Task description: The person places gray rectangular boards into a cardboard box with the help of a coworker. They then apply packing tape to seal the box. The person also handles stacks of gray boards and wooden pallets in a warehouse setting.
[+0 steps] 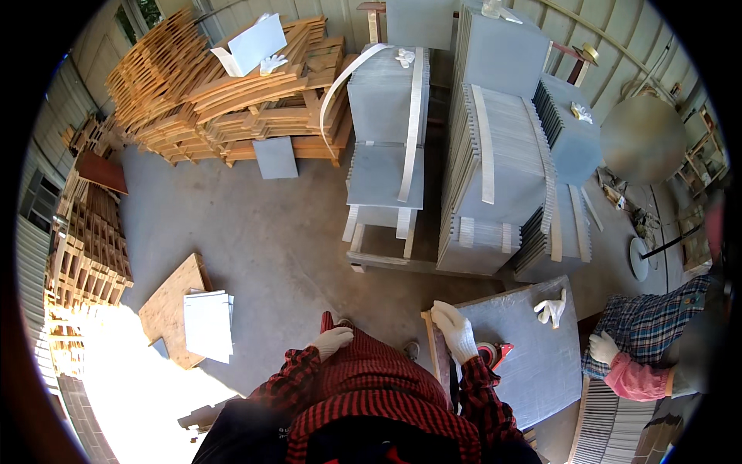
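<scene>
Top-down wide view of a workshop floor. Person wears a red-and-black checked apron (371, 375) w/ matching sleeves & white gloves. L hand (332, 342) is over the apron's L side, fingers together & slightly bent; can't tell if it's pinching the cloth. R hand (454, 331) lies at the L edge of a grey-topped desk (533, 371), nr its far-L corner, fingers extended & close together; can't tell if they grip the edge. Red tape dispenser (501, 354) sits on the desk, just beside the R wrist. Loose white glove (551, 309) lies farther R on same top.

At far R, a co-worker's gloved hand (603, 348), pink sleeve (638, 380), is by the desk's R edge, next to blue plaid cloth (649, 321).

Beyond the desk: tall stacks of grey panels (506, 155) w/ pale straps (483, 143) over some. Upper L: piled wooden pallets (255, 108); a grey panel (276, 158) leans nr their base. Lower L: wooden board (174, 309) on the floor, white sheets (207, 325) partly on it, bright sunlight alongside.
</scene>
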Action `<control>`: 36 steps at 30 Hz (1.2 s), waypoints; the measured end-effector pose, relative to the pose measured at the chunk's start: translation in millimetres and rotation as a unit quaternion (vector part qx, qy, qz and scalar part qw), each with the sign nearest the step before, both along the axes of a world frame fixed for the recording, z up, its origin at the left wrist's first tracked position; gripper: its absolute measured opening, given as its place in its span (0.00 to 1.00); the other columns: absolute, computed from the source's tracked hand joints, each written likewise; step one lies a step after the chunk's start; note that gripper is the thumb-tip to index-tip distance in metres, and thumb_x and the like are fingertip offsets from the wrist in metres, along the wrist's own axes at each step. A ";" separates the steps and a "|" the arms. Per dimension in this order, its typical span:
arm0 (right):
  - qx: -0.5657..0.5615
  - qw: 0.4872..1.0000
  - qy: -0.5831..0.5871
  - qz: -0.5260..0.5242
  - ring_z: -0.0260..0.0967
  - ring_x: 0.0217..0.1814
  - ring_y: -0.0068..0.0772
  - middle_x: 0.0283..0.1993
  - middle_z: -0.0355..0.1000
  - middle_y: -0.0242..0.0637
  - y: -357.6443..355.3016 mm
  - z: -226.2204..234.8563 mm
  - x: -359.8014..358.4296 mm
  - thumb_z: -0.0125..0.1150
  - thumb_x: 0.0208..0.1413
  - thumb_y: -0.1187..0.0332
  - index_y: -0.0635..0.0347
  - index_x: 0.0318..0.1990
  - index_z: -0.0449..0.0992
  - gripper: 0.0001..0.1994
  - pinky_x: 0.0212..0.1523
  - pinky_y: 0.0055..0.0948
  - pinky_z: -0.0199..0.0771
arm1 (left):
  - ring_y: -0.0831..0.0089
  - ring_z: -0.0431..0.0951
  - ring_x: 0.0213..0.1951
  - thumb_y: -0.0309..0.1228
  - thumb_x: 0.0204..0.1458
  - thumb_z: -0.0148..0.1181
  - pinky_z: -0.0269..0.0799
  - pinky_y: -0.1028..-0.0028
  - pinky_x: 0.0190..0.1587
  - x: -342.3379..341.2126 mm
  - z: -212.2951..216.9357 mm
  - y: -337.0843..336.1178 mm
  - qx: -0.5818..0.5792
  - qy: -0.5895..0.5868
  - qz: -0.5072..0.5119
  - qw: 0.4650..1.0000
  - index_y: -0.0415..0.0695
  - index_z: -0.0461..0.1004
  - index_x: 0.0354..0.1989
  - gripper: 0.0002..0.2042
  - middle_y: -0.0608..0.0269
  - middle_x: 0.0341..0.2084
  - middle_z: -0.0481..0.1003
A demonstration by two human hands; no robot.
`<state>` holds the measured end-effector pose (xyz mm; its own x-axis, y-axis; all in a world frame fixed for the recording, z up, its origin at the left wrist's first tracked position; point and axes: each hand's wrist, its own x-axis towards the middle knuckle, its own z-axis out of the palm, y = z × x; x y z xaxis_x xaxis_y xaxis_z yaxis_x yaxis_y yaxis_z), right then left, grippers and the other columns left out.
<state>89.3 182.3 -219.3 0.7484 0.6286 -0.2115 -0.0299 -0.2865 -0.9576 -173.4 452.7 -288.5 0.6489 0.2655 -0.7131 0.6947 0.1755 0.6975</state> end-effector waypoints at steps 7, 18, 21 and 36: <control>0.039 0.986 0.160 -0.024 0.75 0.44 0.22 0.46 0.78 0.35 89.6 -48.8 9.9 0.61 0.64 0.65 0.68 0.61 0.73 0.21 0.45 0.24 0.74 | 0.85 0.70 0.29 0.39 0.65 0.55 0.64 0.80 0.29 31.1 -49.9 126.9 -0.216 -0.032 0.171 0.961 0.49 0.73 0.45 0.09 0.75 0.30 0.72; -0.034 0.933 0.292 -0.209 0.76 0.38 0.24 0.42 0.78 0.35 220.7 -52.7 48.9 0.62 0.63 0.67 0.69 0.61 0.73 0.22 0.39 0.25 0.76 | 0.81 0.69 0.28 0.39 0.62 0.55 0.63 0.76 0.30 168.3 -45.5 300.8 -0.042 0.007 0.114 0.993 0.43 0.76 0.36 0.11 0.73 0.26 0.71; -0.059 0.929 0.292 -0.221 0.77 0.40 0.26 0.45 0.79 0.36 221.9 -66.1 54.3 0.63 0.63 0.67 0.67 0.62 0.73 0.22 0.40 0.24 0.77 | 0.83 0.68 0.28 0.39 0.64 0.54 0.62 0.76 0.28 206.5 -76.9 320.3 -0.060 0.048 0.052 0.996 0.45 0.75 0.36 0.11 0.74 0.26 0.70; -0.028 0.899 0.308 -0.311 0.75 0.53 0.34 0.54 0.76 0.44 210.5 -82.6 267.0 0.62 0.63 0.56 0.68 0.63 0.72 0.27 0.50 0.28 0.76 | 0.62 0.75 0.53 0.46 0.60 0.59 0.68 0.66 0.57 326.1 -160.4 334.0 0.212 0.113 0.056 0.969 0.36 0.65 0.67 0.32 0.48 0.53 0.77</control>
<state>356.3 392.8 -301.9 0.6812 0.1054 -0.7245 -0.7207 -0.0777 -0.6889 152.7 786.7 -448.9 0.4385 0.6261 -0.6447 0.8312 -0.0098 0.5558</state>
